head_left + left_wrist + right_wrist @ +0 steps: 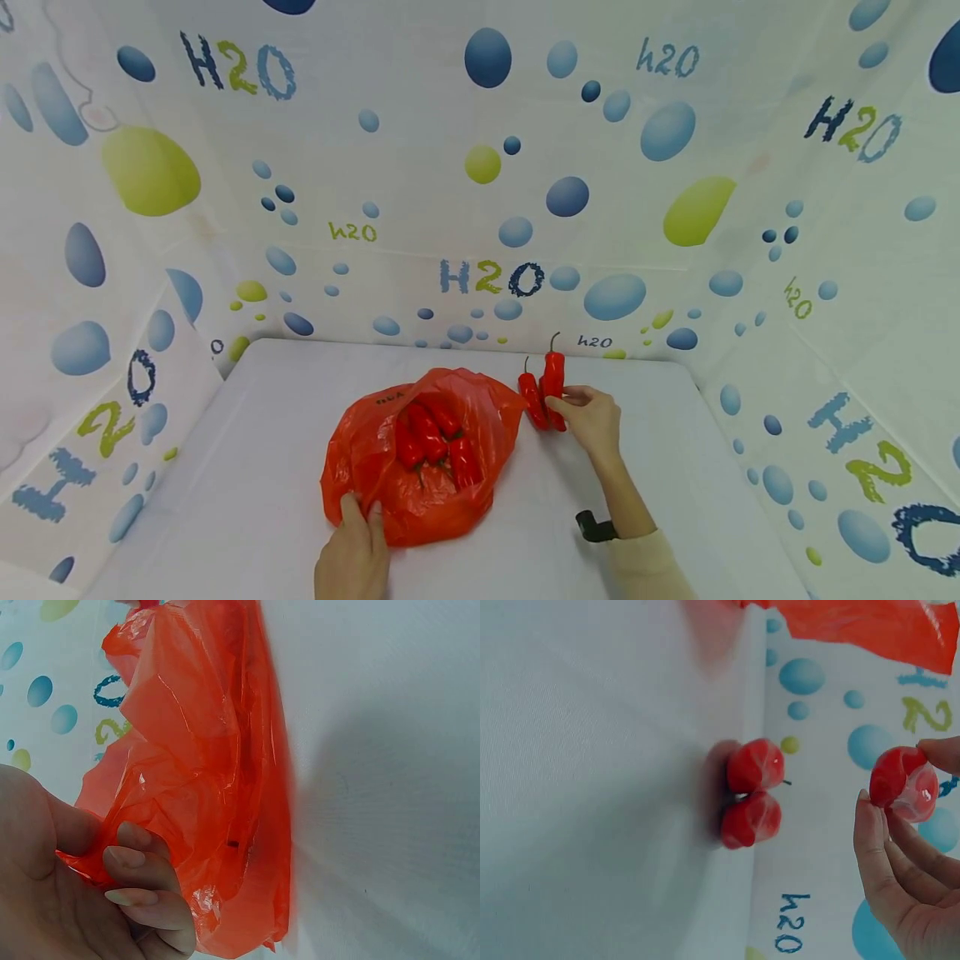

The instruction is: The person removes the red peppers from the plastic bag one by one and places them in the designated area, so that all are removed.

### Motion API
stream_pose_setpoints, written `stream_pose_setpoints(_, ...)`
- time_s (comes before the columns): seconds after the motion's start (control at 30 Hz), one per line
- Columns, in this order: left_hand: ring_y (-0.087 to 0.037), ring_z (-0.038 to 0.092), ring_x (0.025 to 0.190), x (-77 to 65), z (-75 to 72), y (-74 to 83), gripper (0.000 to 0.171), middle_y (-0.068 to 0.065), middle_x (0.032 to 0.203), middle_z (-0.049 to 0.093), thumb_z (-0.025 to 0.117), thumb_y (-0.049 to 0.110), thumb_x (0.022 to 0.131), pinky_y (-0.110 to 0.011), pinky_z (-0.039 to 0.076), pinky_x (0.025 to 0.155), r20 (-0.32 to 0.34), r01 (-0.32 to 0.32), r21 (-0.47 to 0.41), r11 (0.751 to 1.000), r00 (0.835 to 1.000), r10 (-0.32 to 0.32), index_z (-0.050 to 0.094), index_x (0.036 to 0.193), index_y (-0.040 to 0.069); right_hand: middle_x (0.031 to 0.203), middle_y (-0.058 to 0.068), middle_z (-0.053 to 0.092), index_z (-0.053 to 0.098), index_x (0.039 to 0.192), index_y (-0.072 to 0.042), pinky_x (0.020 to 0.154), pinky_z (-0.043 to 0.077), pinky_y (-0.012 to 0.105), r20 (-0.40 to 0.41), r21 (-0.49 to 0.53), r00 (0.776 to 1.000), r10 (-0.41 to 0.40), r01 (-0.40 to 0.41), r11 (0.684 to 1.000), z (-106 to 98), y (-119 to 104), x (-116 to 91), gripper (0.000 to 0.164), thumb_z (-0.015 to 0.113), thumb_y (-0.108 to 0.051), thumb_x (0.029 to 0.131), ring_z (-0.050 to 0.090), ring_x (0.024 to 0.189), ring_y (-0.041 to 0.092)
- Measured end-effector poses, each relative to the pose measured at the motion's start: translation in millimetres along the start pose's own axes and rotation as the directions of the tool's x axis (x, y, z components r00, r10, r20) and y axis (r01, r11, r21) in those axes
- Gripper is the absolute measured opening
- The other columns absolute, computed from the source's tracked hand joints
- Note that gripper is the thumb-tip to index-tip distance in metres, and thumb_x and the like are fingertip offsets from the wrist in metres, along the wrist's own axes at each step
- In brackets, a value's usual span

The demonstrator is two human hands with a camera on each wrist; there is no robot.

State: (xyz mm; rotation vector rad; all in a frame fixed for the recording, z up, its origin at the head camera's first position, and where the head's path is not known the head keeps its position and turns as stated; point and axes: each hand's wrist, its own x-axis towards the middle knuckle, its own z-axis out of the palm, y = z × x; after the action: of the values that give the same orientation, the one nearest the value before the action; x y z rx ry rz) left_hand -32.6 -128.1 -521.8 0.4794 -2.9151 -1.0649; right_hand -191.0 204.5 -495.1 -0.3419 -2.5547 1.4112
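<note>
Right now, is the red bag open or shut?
Open. The red bag gapes at its mouth, and shiny red peppers show inside.

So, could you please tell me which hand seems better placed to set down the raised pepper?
Probably the right hand: it pinches the raised pepper, near two other peppers on the table. The left hand is busy gripping the red bag.

Free table point(247, 475) left of obstacle: bag point(356, 454)
</note>
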Motion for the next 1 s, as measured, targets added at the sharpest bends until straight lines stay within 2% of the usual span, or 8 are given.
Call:
stream_pose_setpoints(0.4, -0.023, 0.051, 0.053, 1.6, -1.3, -1.3, 0.035, -0.006, 0.064, 0.048, 0.046, 0.027, 0.111, -0.036, 0.039, 0.053, 0.018, 0.045, -0.013, 0.999, 0.999, -0.045, 0.038, 0.124, -0.005, 0.108, 0.016, 0.076, 0.073, 0.123, -0.004, 0.071, 0.061, 0.035, -0.015, -0.073, 0.997, 0.080, -0.081, 0.994, -0.8, 25.8, 19.6, 0.047, 0.082, -0.036, 0.090, 0.073, 0.091, 0.029)
stream_pose_setpoints(0.8, -0.023, 0.049, 0.052, 0.5, -0.7, -2.3, 0.032, -0.005, 0.064, 0.047, 0.047, 0.026, 0.111, -0.035, 0.038, 0.053, 0.012, 0.055, -0.022, 0.998, 0.998, -0.055, 0.037, 0.122, -0.003, 0.102, 0.019, 0.076, 0.075, 0.114, 0.001, 0.063, 0.058, 0.033, -0.021, -0.147, 0.995, 0.102, -0.104, 0.984, 1.8, 43.9, 29.9, 0.043, 0.082, -0.033, 0.089, 0.071, 0.079, 0.028)
stream_pose_setpoints(0.87, -0.023, 0.049, 0.053, 0.5, -0.5, -2.8, 0.032, -0.005, 0.064, 0.047, 0.047, 0.026, 0.111, -0.035, 0.039, 0.053, 0.013, 0.053, -0.023, 0.998, 0.999, -0.053, 0.037, 0.122, -0.003, 0.100, 0.019, 0.077, 0.075, 0.113, 0.001, 0.061, 0.057, 0.032, -0.017, -0.158, 0.994, 0.107, -0.109, 0.981, 1.8, 46.5, 31.2, 0.042, 0.081, -0.033, 0.088, 0.071, 0.076, 0.026)
stream_pose_setpoints(1.0, -0.026, 0.054, 0.053, -0.4, 0.9, -6.6, 0.032, -0.006, 0.063, 0.049, 0.046, 0.025, 0.111, -0.038, 0.039, 0.051, -0.031, 0.009, -0.032, 0.999, 0.999, -0.010, 0.039, 0.122, -0.004, 0.095, 0.018, 0.077, 0.075, 0.111, 0.003, 0.058, 0.056, 0.032, -0.003, -0.157, 0.993, 0.117, -0.116, 0.981, 2.4, 50.9, 33.4, 0.042, 0.082, -0.032, 0.087, 0.071, 0.070, 0.023)
